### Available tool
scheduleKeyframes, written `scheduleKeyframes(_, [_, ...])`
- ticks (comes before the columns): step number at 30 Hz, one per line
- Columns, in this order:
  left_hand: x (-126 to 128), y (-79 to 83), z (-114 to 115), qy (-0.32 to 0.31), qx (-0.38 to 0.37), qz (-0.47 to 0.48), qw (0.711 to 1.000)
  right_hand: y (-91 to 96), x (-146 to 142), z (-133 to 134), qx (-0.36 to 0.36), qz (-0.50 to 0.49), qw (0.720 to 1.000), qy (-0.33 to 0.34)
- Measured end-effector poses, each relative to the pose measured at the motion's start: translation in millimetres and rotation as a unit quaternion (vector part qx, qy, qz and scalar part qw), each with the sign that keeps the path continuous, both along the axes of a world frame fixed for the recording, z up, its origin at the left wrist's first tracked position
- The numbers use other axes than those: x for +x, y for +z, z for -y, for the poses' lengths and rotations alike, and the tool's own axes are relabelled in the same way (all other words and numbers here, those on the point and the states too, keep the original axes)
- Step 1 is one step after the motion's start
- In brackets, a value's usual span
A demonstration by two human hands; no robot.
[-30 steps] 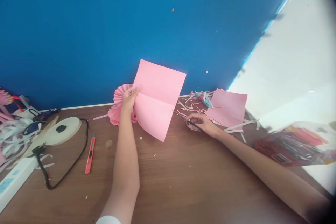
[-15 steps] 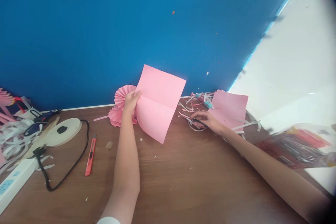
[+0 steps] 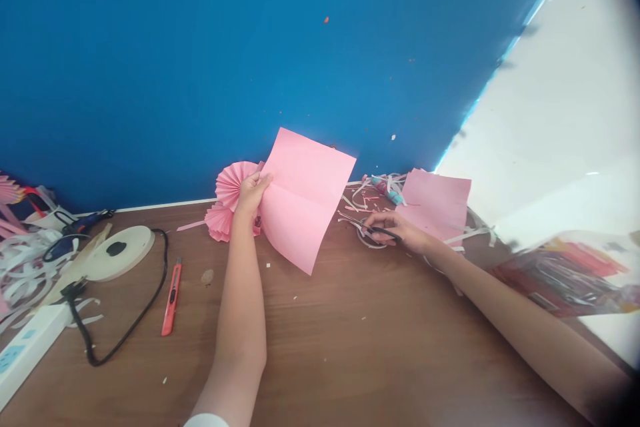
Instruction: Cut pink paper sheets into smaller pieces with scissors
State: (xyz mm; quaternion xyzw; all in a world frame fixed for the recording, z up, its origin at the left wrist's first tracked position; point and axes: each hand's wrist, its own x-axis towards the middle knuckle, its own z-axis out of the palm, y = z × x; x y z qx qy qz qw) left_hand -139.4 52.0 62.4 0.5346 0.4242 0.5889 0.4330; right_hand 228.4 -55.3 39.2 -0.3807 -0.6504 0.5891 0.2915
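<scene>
Brown wooden table (image 3: 350, 347) against a blue wall, with two bare hands handling pink paper.
Left hand (image 3: 251, 192) is pinching a pink sheet (image 3: 305, 200) by its left edge, holding it above the table. The sheet is bowing, so it looks thin, light and easily creased, and an edge grip suits it. Right hand (image 3: 395, 227) is curling its fingers around scissors (image 3: 380, 232) among paper scraps (image 3: 365, 197). Pink fans (image 3: 230, 187) are crowding in behind the sheet.

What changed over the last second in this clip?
The left hand lowered the pink sheet a little, so its top corner sits nearer the paper fan. The right hand shifted slightly right with the scissors, bringing them down among the paper scraps. Both grips held. The red knife, tape roll and second pink sheet stayed put.
</scene>
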Motion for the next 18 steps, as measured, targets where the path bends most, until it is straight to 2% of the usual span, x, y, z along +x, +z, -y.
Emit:
scheduleKeyframes(7, [-1,0.4,0,0.008,0.004,-0.021,1.0,-2.5,2,-1,-0.015,-0.025,0.999,0.031])
scheduleKeyframes(12, [2,3.3,4,0.0,-0.006,-0.019,1.0,-0.6,0,-1,0.001,-0.013,1.0,0.018])
scheduleKeyframes(18, [18,4.6,7,-0.038,-0.002,-0.069,0.997,4.4,-9,4,0.01,-0.01,1.0,-0.005])
